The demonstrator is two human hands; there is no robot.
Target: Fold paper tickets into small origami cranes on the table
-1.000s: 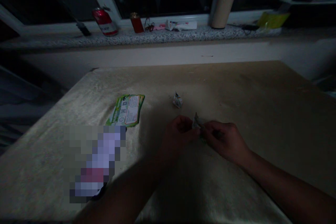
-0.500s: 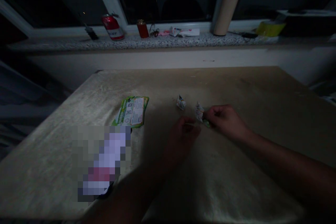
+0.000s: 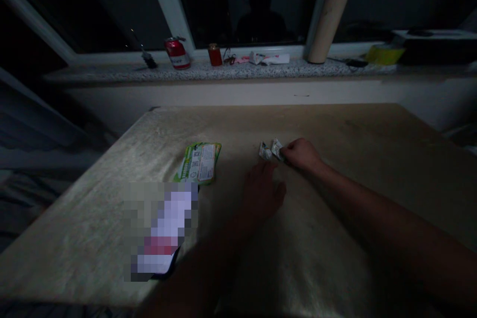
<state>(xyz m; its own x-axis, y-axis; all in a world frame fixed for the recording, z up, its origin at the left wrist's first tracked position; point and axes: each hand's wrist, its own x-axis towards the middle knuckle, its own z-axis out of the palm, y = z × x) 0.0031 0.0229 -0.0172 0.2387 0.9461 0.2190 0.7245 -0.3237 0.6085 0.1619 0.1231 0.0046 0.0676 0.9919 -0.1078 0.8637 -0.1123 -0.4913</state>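
1. Near the middle of the table (image 3: 231, 124), just in front of the right hand, stands a small crumpled paper piece (image 3: 277, 149), its pale surface marked with print.
2. The right hand (image 3: 303, 154) pinches that piece at its right edge, fingers curled in.
3. Just left of it is a second paper piece (image 3: 265, 151), similar in size – whether the two touch is hard to tell.
4. The left hand (image 3: 263, 186) is open and holds nothing, its fingertips just below the second piece.
5. Farther left lies a green packet (image 3: 199, 163) with a pale printed panel; nearer the viewer is a pixelated phone (image 3: 166, 228).
6. Beyond, on the speckled windowsill (image 3: 242, 73) – a red can (image 3: 177, 53) and a cardboard tube (image 3: 331, 15).
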